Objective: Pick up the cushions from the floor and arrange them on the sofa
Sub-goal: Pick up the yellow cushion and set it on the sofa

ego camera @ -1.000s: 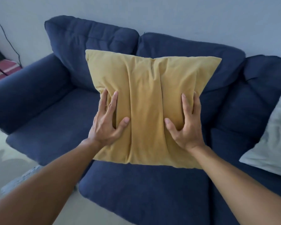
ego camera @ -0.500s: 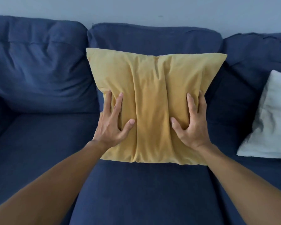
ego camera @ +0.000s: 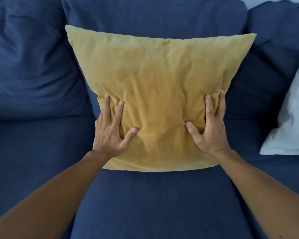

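Observation:
A square mustard-yellow cushion (ego camera: 155,87) stands upright on the middle seat of the dark blue sofa (ego camera: 148,204), leaning against the middle back cushion. My left hand (ego camera: 110,131) grips its lower left side, thumb pressed into the fabric. My right hand (ego camera: 209,130) grips its lower right side the same way. The cushion's bottom edge rests on the seat. A pale white cushion (ego camera: 292,118) leans at the sofa's right end, cut off by the frame edge.
The sofa's left back cushion (ego camera: 29,66) and left seat (ego camera: 33,161) have nothing on them. The right back cushion (ego camera: 274,40) rises behind the white cushion. A strip of pale wall shows at the top right.
The yellow cushion has moved forward and down onto the middle seat, against the backrest. Its vertical folds have flattened out. My view has come closer to the sofa.

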